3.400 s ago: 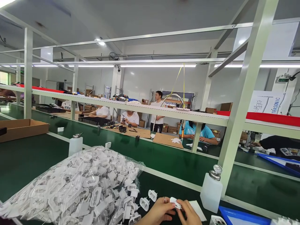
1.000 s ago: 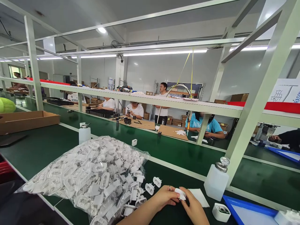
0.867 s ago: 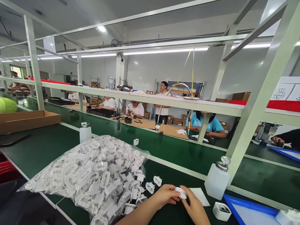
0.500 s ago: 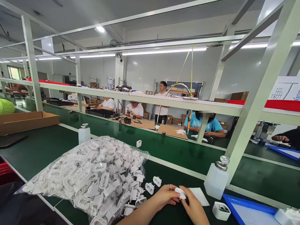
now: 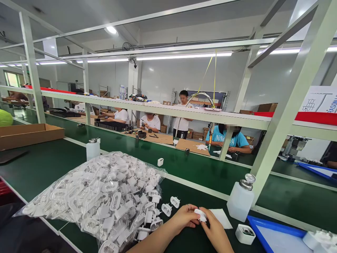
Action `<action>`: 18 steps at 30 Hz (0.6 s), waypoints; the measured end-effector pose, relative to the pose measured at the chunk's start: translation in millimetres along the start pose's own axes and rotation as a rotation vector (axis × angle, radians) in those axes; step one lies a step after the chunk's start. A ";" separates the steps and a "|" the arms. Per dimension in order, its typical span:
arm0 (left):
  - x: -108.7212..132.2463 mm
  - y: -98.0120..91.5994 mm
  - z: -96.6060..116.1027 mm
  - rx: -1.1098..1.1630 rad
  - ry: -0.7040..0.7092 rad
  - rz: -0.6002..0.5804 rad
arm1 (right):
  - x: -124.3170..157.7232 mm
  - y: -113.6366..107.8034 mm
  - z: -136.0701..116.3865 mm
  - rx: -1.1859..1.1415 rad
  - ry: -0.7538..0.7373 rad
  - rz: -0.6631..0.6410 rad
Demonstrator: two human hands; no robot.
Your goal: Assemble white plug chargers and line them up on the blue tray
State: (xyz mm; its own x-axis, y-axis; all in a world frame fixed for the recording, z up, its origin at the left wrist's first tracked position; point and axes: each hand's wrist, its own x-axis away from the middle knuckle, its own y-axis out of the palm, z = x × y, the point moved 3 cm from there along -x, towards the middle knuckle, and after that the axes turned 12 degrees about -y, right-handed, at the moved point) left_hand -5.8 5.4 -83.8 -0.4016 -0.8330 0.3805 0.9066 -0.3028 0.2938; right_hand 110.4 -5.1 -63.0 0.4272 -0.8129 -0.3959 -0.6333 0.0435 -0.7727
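My left hand (image 5: 187, 217) and my right hand (image 5: 214, 228) are both closed on a white plastic plug cover (image 5: 201, 215), held between the fingertips above the green bench. Fingers hide part of it. Left of my left hand, two loose plug covers with prongs (image 5: 170, 205) lie on the bench. A large clear plastic bag (image 5: 105, 196) of the same white pieces spills open toward my left forearm. Beyond my right hand lies a white paper sheet (image 5: 221, 218). Just to its right stands an open white charger housing (image 5: 245, 234) with parts showing inside.
A pump bottle (image 5: 240, 202) stands beside the frame post. A blue-rimmed tray (image 5: 276, 230) at right holds white chargers (image 5: 319, 240). Another bottle (image 5: 93, 150) and a cardboard box (image 5: 31, 135) are at left. One white housing (image 5: 160, 162) sits on the green belt. Co-workers sit opposite.
The white housing and a black piece on the belt have shifted right. Both hands keep the plug cover in nearly the same place. The view has moved slightly.
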 end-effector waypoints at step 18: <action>-85.3 -125.1 125.2 -0.867 0.093 1.130 | -11.3 28.5 15.4 0.027 0.161 -0.084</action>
State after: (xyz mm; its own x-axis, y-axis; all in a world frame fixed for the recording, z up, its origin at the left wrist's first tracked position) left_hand -101.1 172.3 -43.3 0.5568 -0.8304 -0.0224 0.5337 0.3782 -0.7564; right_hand 97.5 14.3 -88.2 0.3678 -0.8967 -0.2464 -0.5809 -0.0146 -0.8139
